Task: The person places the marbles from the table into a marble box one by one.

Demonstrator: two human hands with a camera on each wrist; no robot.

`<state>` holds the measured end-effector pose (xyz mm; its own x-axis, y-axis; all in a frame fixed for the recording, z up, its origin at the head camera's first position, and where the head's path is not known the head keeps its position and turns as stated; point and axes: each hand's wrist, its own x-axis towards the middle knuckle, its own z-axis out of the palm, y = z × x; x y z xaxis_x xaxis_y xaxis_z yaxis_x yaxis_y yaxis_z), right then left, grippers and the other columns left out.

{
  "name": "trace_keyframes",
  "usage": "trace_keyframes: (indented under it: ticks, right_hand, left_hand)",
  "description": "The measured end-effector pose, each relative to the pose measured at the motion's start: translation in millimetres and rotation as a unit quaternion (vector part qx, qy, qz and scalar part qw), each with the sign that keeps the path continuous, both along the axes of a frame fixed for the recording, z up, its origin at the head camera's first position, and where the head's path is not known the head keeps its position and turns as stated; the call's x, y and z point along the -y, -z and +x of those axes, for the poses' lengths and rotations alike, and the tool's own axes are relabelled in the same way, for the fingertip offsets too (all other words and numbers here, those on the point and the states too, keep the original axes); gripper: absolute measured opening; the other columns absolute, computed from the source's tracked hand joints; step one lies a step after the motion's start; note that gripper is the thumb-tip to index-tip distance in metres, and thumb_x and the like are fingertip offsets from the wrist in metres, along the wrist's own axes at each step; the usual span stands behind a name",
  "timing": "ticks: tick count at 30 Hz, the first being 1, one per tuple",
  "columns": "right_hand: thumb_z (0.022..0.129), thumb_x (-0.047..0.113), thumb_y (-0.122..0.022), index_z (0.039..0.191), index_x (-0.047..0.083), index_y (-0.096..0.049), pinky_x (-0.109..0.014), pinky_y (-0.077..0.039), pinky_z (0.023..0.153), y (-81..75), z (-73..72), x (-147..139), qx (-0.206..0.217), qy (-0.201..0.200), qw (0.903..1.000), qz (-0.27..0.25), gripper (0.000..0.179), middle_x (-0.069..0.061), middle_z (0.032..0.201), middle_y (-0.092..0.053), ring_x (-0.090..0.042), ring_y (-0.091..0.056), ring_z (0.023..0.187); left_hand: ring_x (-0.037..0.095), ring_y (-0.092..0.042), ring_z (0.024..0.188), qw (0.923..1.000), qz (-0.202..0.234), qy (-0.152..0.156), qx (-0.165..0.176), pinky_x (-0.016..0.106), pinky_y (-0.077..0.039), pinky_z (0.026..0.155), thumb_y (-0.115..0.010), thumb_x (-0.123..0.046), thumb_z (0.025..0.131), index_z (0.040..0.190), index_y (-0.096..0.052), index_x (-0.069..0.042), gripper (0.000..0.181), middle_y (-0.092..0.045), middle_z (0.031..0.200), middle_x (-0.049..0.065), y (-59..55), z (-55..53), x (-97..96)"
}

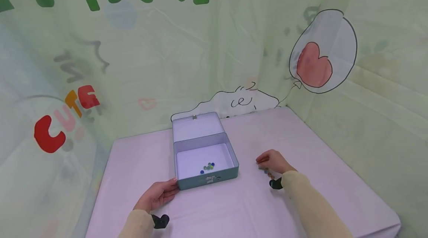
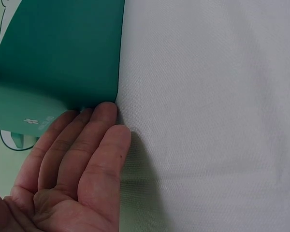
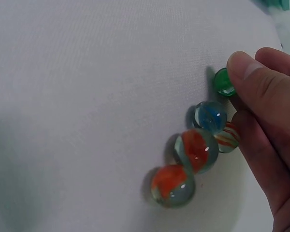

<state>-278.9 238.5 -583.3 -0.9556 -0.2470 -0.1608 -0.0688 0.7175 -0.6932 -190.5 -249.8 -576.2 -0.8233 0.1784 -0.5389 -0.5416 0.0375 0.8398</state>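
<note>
Head view: the right hand (image 1: pixel 274 161) is well right of the teal tin-like box (image 1: pixel 194 181). Left wrist: straight-fingered left hand (image 2: pixel 70 169) touches its near-left corner. Right wrist: right thumb touches the round green glass marble (image 3: pixel 224 82); pinched or not, I cannot tell.

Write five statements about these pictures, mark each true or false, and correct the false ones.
1. The lid of the box is raised. True.
2. The right hand is inside the box. False: it is outside, by a green marble.
3. The left hand touches the box. True.
4. The box contains no marbles. False: several blue and green ones lie in it.
5. A blue-swirled marble lies on the table near the right hand. True.
</note>
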Motion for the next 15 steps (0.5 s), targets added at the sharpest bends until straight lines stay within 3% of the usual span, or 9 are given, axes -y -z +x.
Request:
trace_keyframes:
  ticks: [7,11,15]
  right_hand:
    - [0.085,0.010,-0.082,0.102,0.008,-0.079,-0.031,-0.061,0.078,-3.2,0.3,2,0.009,0.020,0.9997,0.013,0.017,-0.002,0.096,-0.078,-0.012,-0.070,0.084]
    - [0.088,0.011,-0.080,0.108,0.004,-0.078,-0.035,-0.063,0.085,-9.1,3.5,0,0.016,0.053,0.9980,-0.031,0.022,-0.007,0.102,-0.079,-0.016,-0.073,0.090]
    - [0.092,0.017,-0.078,0.119,0.001,-0.073,-0.028,-0.061,0.090,-17.2,4.3,-4,0.017,0.100,0.9887,-0.110,0.033,-0.012,0.113,-0.078,-0.014,-0.074,0.099]
  left_hand:
    - [0.036,-0.066,0.126,1.0000,-0.001,-0.009,0.003,0.049,-0.052,0.109,-0.066,-0.032,0.100,0.138,-0.055,0.013,0.060,-0.062,0.137,0.028,-1.6,0.1,-0.5]
    - [0.036,-0.065,0.126,1.0000,-0.001,-0.005,0.002,0.050,-0.051,0.110,-0.065,-0.032,0.101,0.138,-0.054,0.013,0.060,-0.061,0.138,0.028,-2.5,1.0,-1.2]
    - [0.035,-0.066,0.126,1.0000,0.000,-0.003,0.001,0.050,-0.051,0.110,-0.065,-0.032,0.101,0.139,-0.053,0.014,0.060,-0.061,0.138,0.028,-3.2,1.3,-1.1]
